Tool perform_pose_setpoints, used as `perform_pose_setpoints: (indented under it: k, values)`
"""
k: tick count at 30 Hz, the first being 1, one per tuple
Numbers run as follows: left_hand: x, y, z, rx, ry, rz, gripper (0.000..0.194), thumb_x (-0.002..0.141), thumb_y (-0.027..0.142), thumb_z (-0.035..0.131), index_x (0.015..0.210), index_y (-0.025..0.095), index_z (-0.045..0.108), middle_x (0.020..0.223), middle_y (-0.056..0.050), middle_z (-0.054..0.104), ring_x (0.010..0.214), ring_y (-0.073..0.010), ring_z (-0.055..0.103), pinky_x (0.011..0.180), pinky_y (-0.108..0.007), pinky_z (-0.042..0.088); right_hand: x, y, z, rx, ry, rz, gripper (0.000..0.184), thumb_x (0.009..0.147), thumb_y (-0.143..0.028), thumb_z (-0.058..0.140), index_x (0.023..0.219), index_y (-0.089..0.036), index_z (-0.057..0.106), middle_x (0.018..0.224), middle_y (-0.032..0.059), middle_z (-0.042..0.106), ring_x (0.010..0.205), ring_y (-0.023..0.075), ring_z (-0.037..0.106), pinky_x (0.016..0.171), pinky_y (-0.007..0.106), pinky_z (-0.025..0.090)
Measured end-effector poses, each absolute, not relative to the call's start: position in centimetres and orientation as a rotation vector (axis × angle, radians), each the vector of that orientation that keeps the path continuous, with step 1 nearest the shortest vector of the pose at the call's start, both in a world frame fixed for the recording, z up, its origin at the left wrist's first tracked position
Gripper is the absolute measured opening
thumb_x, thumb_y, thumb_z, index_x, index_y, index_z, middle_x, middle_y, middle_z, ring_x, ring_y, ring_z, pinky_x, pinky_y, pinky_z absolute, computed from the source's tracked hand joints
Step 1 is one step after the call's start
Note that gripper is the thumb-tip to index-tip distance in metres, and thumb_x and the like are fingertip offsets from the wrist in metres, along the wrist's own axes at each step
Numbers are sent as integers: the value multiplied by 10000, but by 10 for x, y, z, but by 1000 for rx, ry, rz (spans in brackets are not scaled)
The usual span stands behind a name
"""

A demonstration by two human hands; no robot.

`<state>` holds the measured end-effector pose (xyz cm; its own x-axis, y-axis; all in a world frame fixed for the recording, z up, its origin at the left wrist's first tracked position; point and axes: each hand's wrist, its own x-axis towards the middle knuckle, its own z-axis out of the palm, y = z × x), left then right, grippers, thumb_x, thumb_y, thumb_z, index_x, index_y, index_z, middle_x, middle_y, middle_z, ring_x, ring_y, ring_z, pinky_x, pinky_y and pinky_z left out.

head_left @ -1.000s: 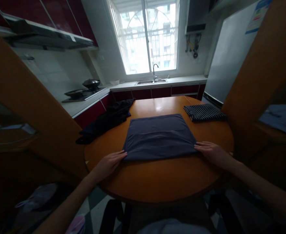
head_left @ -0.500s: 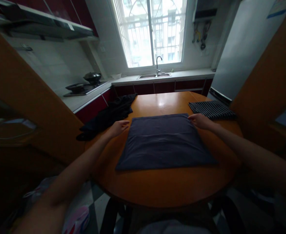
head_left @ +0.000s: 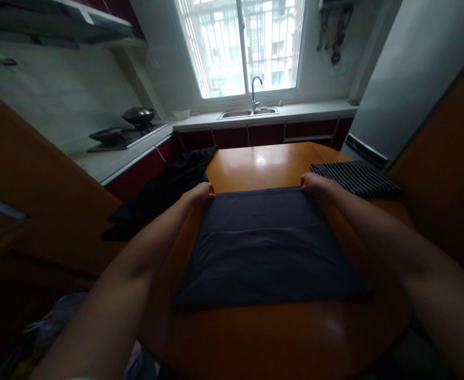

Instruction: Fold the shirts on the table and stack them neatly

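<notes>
A dark blue-grey cloth (head_left: 267, 243), flat and roughly rectangular like a pillowcase, lies spread on the orange wooden table (head_left: 255, 338). A crease runs across it, and small wrinkles mark its nearer part. At its far left corner, my left hand (head_left: 201, 193) is closed with the edge pinched between thumb and fingers. My right hand (head_left: 314, 182) pinches the far right corner the same way. The far edge runs straight between both hands.
A heap of black clothing (head_left: 164, 184) lies along the table's left side. A folded black-and-white striped cloth (head_left: 356, 178) rests at the right. Beyond the table are a sink (head_left: 235, 114), a stove with pans (head_left: 115, 136) and a fridge (head_left: 406, 79).
My left hand has moved from beside the cloth onto its far left corner and closed there. The right hand keeps its corner. The camera view has tipped down and come closer.
</notes>
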<state>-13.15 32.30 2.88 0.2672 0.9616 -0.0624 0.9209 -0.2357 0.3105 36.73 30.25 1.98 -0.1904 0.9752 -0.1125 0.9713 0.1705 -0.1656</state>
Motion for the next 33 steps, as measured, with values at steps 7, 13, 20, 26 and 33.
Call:
perform_pose_setpoints:
  k: [7,13,20,26,33]
  values:
    - [-133,326,37,2166,1762,-77,318,567,460,806,544,193,633,524,-6,608,555,-162,564,551,-235,422,377,318,24,-1887,-2399,509,342,655,-425,872,831,-145,788,770,84,756,731,223,698,656,276,545]
    - [-136,311,42,2237,1804,134,284,616,447,799,699,190,710,677,-19,693,688,-176,618,622,-243,438,378,300,29,-1858,-2373,443,309,731,-421,802,825,-127,782,729,68,727,712,189,657,642,251,489]
    - [-147,260,64,2311,1755,695,272,781,383,738,971,199,805,981,-69,787,931,-230,708,831,-283,508,388,252,58,-1624,-2320,195,340,870,-463,640,800,-156,767,713,34,708,721,172,623,695,259,465]
    - [-158,172,75,2479,1629,1018,268,888,408,642,964,217,813,984,-68,772,895,-216,699,842,-301,518,400,173,72,-1413,-2198,104,279,907,-371,597,977,-198,804,947,73,787,881,251,706,833,338,501]
    - [-175,65,34,2657,1525,1072,314,947,502,592,944,271,804,966,-67,757,898,-222,677,840,-342,517,418,75,23,-1139,-2261,43,241,953,-340,566,1001,-267,790,1012,46,801,920,237,738,971,428,507]
